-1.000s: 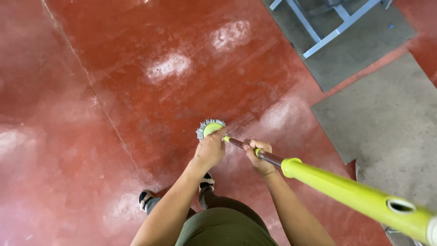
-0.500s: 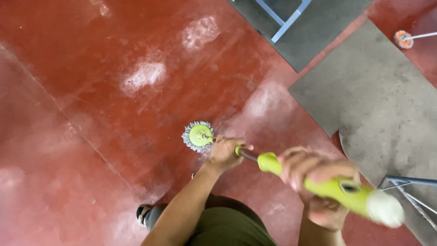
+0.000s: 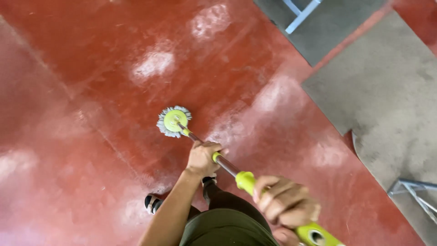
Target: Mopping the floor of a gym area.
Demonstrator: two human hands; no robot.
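Flanking mop (image 3: 174, 121): grey mats (image 3: 387, 86), metal frames (image 3: 416, 191).

I see a mop (image 3: 174, 121) whose round head has a glossy lime-green plastic disc ringed by soft pale fringe that looks like cloth strands. Its pole (image 3: 226, 165) shows a dark, shiny metal stretch where my left hand (image 3: 202, 158) grips it, then a smooth green plastic sleeve near my right hand (image 3: 284, 200). The floor (image 3: 91, 91) is red painted concrete, glossy with a wet-looking sheen and whitish scuffed patches. On the right, the paint gives way to grey bare concrete (image 3: 387, 95), matt and rough. A pale blue painted metal frame (image 3: 300, 13) stands at the far edge, another thin metal frame (image 3: 416, 191) at the right. My trousers (image 3: 223, 228) look like matt olive cloth.
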